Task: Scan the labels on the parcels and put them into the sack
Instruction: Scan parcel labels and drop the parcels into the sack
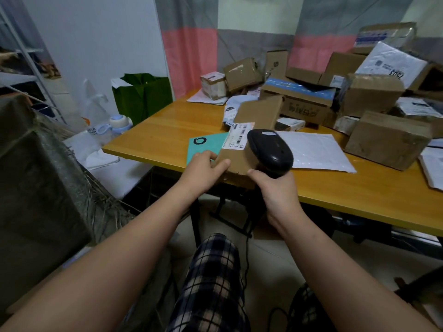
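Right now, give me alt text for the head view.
The left hand holds a brown cardboard parcel at the table edge while the right hand grips a black scanner beside its barcode label. More parcels lie piled behind.

A green bag (143, 99) stood by the wall, left of the wooden worktop (167, 130); a blue-capped bottle (119, 123) sat near its corner.

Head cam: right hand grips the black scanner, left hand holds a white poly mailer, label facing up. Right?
No. The head view shows the left hand holding a brown cardboard parcel, not a white poly mailer; a white mailer lies flat on the table beyond. The right hand does grip the black scanner, and the label faces up.
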The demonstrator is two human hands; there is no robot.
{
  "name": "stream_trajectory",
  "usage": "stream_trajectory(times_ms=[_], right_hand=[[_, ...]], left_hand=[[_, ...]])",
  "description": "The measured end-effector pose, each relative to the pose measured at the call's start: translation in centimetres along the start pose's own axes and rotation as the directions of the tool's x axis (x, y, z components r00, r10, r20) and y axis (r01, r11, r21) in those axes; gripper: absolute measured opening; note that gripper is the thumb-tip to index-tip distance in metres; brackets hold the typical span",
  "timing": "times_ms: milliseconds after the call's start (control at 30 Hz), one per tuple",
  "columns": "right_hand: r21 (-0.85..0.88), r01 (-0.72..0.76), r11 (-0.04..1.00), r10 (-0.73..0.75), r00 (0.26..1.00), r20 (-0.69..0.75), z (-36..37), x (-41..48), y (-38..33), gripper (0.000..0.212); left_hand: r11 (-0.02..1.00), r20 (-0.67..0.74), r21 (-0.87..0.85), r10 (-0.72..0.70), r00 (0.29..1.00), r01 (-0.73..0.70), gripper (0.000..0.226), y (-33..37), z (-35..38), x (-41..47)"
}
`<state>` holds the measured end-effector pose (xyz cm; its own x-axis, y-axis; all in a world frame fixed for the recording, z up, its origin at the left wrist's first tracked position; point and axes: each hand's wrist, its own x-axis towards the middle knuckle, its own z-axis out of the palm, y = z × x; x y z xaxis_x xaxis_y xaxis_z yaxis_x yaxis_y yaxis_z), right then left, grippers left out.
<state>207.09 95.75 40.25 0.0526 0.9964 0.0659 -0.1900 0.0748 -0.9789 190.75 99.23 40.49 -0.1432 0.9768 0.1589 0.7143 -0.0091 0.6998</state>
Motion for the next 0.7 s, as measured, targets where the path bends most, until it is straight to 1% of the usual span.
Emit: stream_trajectory(times_ms=[33, 100, 133, 167, 233, 267, 300, 333, 367, 400, 433, 500, 567, 633, 667, 700], right_hand=[[-0.067, 0.060, 0.996, -0.062, 0.998, -0.031, -0.5, 0.1, -0.3, 0.036], [-0.214, 0.123, 0.969, -0.132, 0.991, -0.026, -1.8, 0.5, -1.2, 0.038], [-0.287, 0.136, 0.948, -0.143, 0.990, -0.004, -2.6, 0.6, -1.6, 0.038], [-0.358, 0.146, 0.922, -0.147, 0.989, 0.023, -3.4, 0.8, -2.1, 0.037], [-0.482, 0.165, 0.860, -0.143, 0.986, 0.082, -4.5, 0.8, -2.8, 0.037], [-0.530, 0.179, 0.829, -0.141, 0.984, 0.111, -4.9, 0.7, -3.2, 0.036], [-0.568, 0.196, 0.799, -0.142, 0.980, 0.139, -5.2, 0.6, -3.6, 0.035], [-0.597, 0.210, 0.774, -0.143, 0.977, 0.159, -5.5, 0.5, -3.8, 0.035], [-0.616, 0.221, 0.756, -0.151, 0.975, 0.164, -5.7, 0.4, -4.0, 0.036], [-0.625, 0.226, 0.747, -0.168, 0.974, 0.152, -6.0, 0.4, -4.1, 0.035], [-0.624, 0.224, 0.749, -0.193, 0.974, 0.118, -6.3, 0.4, -4.1, 0.035], [-0.608, 0.219, 0.763, -0.254, 0.967, 0.029, -6.6, 0.2, -3.9, 0.033], [-0.602, 0.274, 0.750, -0.356, 0.934, -0.018, -6.4, -0.6, -3.6, 0.033], [-0.595, 0.372, 0.712, -0.470, 0.883, -0.011, -5.8, -1.9, -3.0, 0.036], [-0.588, 0.403, 0.702, -0.500, 0.866, -0.003, -5.4, -2.6, -2.7, 0.039], [-0.574, 0.410, 0.709, -0.498, 0.867, 0.003, -5.1, -3.2, -2.3, 0.039]], left_hand=[[0.999, -0.002, -0.035, 0.000, 1.000, 0.000, 0.039, 0.1, 0.0, -0.4], [0.991, 0.000, -0.131, -0.007, 1.000, 0.007, 0.044, 0.3, -0.4, -0.9], [0.985, -0.025, -0.175, -0.001, 1.000, -0.003, 0.052, 0.3, -0.8, -1.1], [0.981, -0.083, -0.194, 0.011, 0.996, -0.027, 0.064, 0.3, -1.2, -1.1], [0.979, -0.190, -0.190, 0.038, 0.981, -0.075, 0.088, 0.3, -2.3, -1.2], [0.980, -0.191, -0.178, 0.053, 0.980, -0.088, 0.095, 0.2, -2.8, -1.2], [0.983, -0.148, -0.163, 0.064, 0.987, -0.088, 0.096, 0.0, -3.1, -1.2], [0.983, -0.079, -0.163, 0.068, 0.995, -0.080, 0.092, -0.3, -3.4, -1.2], [0.981, -0.013, -0.183, 0.063, 0.998, -0.065, 0.084, -0.6, -3.6, -1.2], [0.976, 0.028, -0.211, 0.054, 0.998, -0.047, 0.072, -0.9, -3.8, -1.4], [0.975, 0.035, -0.221, 0.042, 0.998, -0.033, 0.061, -1.3, -4.0, -1.5], [0.983, 0.003, -0.180, 0.040, 0.999, -0.039, 0.047, -2.0, -4.2, -1.9], [0.984, -0.037, -0.167, 0.049, 0.998, -0.055, 0.044, -2.4, -4.2, -2.2], [0.980, -0.081, -0.191, 0.041, 0.996, -0.056, 0.043, -2.5, -3.6, -2.6], [0.976, -0.106, -0.212, 0.027, 0.994, -0.050, 0.042, -2.5, -3.3, -2.7], [0.971, -0.133, -0.236, 0.009, 0.991, -0.041, 0.042, -2.5, -3.0, -2.8]])
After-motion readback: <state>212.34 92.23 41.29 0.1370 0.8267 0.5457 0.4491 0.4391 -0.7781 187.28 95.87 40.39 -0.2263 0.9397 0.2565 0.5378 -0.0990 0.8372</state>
